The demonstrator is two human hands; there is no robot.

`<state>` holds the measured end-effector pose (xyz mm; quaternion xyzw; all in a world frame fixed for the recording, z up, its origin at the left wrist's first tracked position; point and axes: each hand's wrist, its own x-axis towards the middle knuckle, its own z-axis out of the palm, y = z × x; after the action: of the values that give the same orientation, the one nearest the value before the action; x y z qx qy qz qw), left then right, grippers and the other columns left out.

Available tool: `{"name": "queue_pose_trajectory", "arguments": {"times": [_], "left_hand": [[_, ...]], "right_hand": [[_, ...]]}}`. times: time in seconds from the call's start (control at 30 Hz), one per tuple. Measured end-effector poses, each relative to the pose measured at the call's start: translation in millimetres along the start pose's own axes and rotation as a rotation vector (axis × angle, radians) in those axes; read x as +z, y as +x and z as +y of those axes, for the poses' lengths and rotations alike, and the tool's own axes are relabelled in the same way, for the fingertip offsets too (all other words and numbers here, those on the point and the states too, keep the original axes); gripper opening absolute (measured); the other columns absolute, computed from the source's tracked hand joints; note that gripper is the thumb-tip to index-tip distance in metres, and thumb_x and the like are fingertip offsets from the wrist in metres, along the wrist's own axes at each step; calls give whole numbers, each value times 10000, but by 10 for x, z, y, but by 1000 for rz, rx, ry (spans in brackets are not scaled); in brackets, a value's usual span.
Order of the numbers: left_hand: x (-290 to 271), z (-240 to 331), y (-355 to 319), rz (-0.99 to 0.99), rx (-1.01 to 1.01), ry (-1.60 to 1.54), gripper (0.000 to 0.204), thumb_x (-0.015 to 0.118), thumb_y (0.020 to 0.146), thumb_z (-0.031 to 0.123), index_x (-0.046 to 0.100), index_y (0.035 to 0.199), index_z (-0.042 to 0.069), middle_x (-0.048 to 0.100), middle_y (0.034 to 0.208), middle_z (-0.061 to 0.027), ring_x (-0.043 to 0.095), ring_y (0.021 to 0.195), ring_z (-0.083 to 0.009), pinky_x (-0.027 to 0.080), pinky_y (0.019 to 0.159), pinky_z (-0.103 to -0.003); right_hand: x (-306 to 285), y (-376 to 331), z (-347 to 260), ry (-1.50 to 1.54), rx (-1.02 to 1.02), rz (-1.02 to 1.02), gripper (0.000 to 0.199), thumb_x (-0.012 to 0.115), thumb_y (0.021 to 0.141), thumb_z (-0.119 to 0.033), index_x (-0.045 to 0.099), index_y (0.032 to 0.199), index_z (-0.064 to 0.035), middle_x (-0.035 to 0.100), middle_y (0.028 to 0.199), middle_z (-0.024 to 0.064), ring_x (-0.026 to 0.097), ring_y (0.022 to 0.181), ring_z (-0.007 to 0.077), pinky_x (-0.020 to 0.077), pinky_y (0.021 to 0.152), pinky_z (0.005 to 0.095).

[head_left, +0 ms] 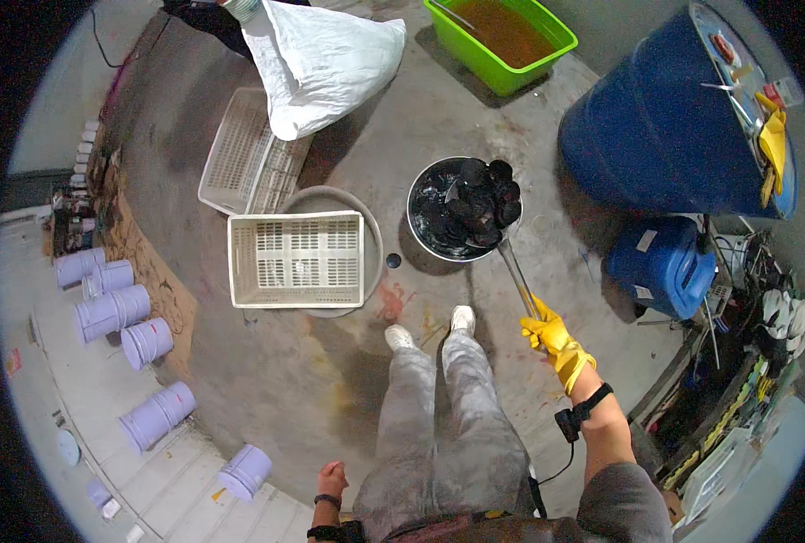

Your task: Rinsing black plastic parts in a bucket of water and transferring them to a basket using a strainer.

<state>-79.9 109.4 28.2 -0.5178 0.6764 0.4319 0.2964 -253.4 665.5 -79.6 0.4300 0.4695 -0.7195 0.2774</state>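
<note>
My right hand (552, 339), in a yellow rubber glove, is wrapped round the metal handle of a long-handled scoop (517, 276). A pile of round, flat black pieces (484, 201) rests at the scoop's far end and hides most of its head, so I cannot tell whether it is solid or pierced. Beneath them is a round white-rimmed basin (413, 231) holding dark, glossy liquid or wet black pieces. My bare left hand (332, 480) hangs beside my left leg, fingers curled in and nothing visible in them.
Left of the basin, a white slotted crate (297, 303) sits on a round grey lid or tub; another crate (226, 163) lies behind. A person holds a white sack (330, 68). A green tub (493, 72), blue drum (647, 127), blue jug (651, 262) and several lilac buckets (113, 312) stand around.
</note>
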Motion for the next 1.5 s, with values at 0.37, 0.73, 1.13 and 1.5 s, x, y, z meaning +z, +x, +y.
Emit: {"name": "queue_pose_trajectory", "arguments": {"times": [0.37, 0.73, 1.13, 1.5], "left_hand": [[-354, -92, 406, -28, -54, 53, 113, 592, 775, 146, 590, 798, 35, 502, 569, -16, 478, 464, -114, 401, 432, -264], [-1454, -514, 919, 25, -110, -168, 98, 591, 784, 130, 608, 826, 44, 464, 549, 4, 433, 430, -93, 372, 380, -244], [-2078, -892, 1010, 90, -244, -221, 139, 586, 789, 155, 594, 864, 39, 475, 565, 0, 448, 439, -95, 401, 399, -252], [-1725, -463, 920, 60, -199, -242, 99, 603, 771, 144, 554, 803, 64, 448, 560, 14, 427, 441, -90, 380, 397, -242]], "right_hand": [[689, -448, -156, -37, -41, 35, 598, 578, 795, -76, 334, 1333, -167, 538, 619, 20, 415, 395, 65, 315, 364, 190], [2418, -130, 13, -369, -32, -102, 600, 588, 783, -73, 342, 1326, -135, 559, 709, 34, 488, 483, 85, 380, 413, 210], [4392, 1221, 563, -1312, -405, 29, 601, 520, 797, -223, 270, 1342, -260, 589, 964, 210, 584, 888, 311, 410, 824, 371], [3348, 381, 329, -794, -629, -75, 606, 515, 814, -28, 303, 1355, -199, 496, 1200, 130, 526, 980, 214, 398, 818, 294]]}}
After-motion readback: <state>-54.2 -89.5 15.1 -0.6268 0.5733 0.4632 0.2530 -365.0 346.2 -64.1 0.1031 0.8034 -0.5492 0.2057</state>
